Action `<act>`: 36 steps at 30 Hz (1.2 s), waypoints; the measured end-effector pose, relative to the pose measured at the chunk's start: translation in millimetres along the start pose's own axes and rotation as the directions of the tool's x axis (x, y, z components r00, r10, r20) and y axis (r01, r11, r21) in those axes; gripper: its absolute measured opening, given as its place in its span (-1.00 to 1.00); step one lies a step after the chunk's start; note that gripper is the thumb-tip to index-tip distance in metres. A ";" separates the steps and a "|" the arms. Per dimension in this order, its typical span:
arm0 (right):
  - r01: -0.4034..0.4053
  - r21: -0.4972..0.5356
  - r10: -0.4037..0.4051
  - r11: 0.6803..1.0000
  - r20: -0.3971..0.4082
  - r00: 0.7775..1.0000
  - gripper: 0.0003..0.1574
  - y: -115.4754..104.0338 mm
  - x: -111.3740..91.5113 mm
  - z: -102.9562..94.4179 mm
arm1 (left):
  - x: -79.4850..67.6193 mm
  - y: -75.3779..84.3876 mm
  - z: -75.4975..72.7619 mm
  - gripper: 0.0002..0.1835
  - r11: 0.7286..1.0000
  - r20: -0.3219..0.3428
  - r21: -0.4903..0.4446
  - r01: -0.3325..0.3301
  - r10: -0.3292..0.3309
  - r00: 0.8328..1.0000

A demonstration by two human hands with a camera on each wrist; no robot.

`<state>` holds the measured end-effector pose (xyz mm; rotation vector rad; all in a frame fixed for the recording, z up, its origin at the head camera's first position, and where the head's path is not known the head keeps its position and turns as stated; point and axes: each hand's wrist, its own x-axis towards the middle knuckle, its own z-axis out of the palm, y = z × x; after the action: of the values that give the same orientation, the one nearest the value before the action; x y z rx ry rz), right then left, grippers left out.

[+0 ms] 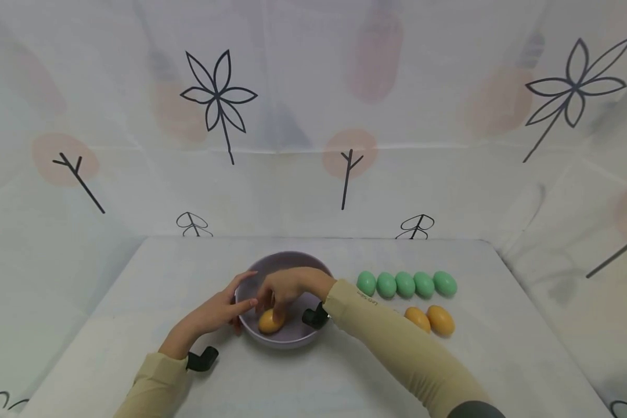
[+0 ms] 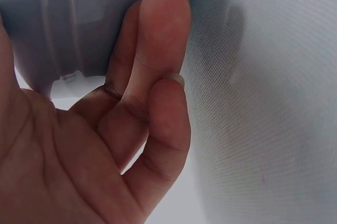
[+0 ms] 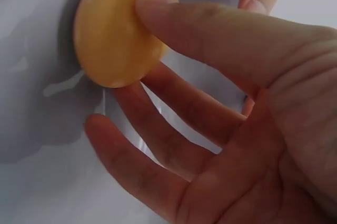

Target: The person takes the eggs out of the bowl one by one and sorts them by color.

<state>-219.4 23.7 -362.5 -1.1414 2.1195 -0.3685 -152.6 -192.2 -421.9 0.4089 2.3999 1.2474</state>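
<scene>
A grey-purple bowl (image 1: 292, 338) stands on the table left of the middle. Inside it, at the left, is an orange-yellow toy egg (image 1: 269, 323). My right hand (image 1: 288, 285) reaches into the bowl and pinches this egg; in the right wrist view the thumb lies on the egg (image 3: 118, 34) and fingers reach behind it. At the bowl's left side my left hand (image 1: 214, 313) grips the rim, thumb over the edge. The left wrist view has several curled fingers (image 2: 163, 40) against the outside of the bowl (image 2: 89, 19), low by the table.
Several green eggs (image 1: 404, 284) form a row right of the bowl. Two more orange-yellow eggs (image 1: 441, 321) lie nearer, partly behind the right sleeve (image 1: 397, 342). A white cloth (image 1: 292, 191) with plant drawings hangs behind the white table (image 1: 303, 383).
</scene>
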 end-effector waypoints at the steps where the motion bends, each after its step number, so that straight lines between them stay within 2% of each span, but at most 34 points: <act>1: 0.004 0.010 -0.004 1.000 0.010 1.000 -0.52 1.4 1.1 0.8 | 0.1 0.0 0.1 -0.24 1.000 0.001 -0.001 0.001 -0.001 1.000; 12: 0.018 0.030 -0.019 0.999 0.012 1.000 -0.53 6.3 4.1 4.8 | 1.1 -0.4 -0.3 -0.24 1.000 0.001 0.003 -0.002 0.002 1.000; 19: 0.067 0.050 -0.067 0.996 -0.011 0.998 -0.58 8.5 1.1 2.6 | 0.7 -0.3 -0.4 -0.25 1.000 0.003 -0.003 -0.008 0.008 1.000; 25: 0.131 0.091 -0.128 0.987 -0.037 0.991 -0.54 10.7 -8.5 -2.9 | 0.0 0.2 0.0 -0.25 1.000 0.004 -0.007 -0.007 0.007 1.000; 36: 0.208 0.212 -0.182 0.955 -0.138 0.974 -0.54 19.0 -39.0 -10.6 | -0.7 1.6 1.3 -0.24 1.000 -0.009 0.005 0.007 -0.006 1.000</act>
<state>-224.0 65.7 -348.0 -1.2228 2.0059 -0.7650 -151.3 -190.6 -421.1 0.3974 2.4106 1.2431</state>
